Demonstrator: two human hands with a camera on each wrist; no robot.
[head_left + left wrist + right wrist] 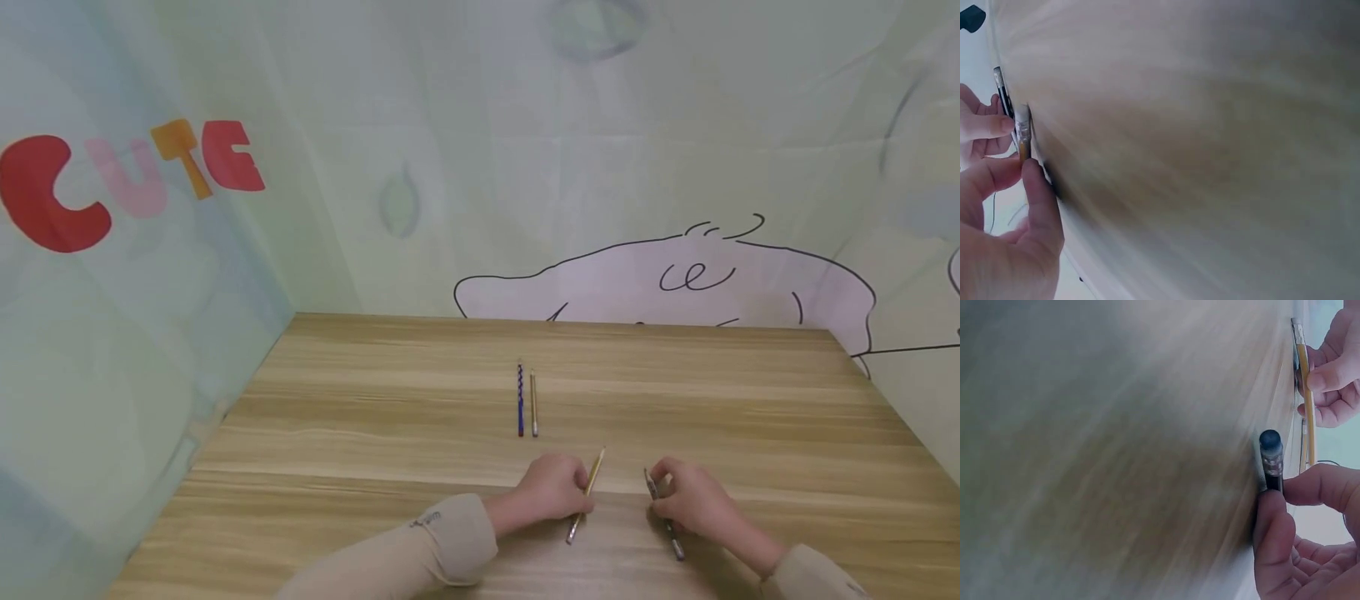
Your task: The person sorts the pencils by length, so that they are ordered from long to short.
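Observation:
Between thumb and fingers my left hand (553,487) pinches a yellow pencil (595,473), its metal-banded eraser end toward me and its tip pointing away. To the right, my right hand (693,498) pinches a black pencil (672,540) whose tip also points away. The left wrist view shows the yellow pencil's pale eraser (1023,114) close over the tabletop. In the right wrist view the black pencil's dark eraser (1270,440) sticks out past the thumb and finger. Farther back, a blue patterned pencil (521,408) and a gold-coloured pencil (534,404) lie side by side, slightly apart.
The wood-grain table (360,392) reaches back to a printed curtain (345,150) with a cartoon outline. Another curtain side on the left bears the coloured letters CUTE (56,196).

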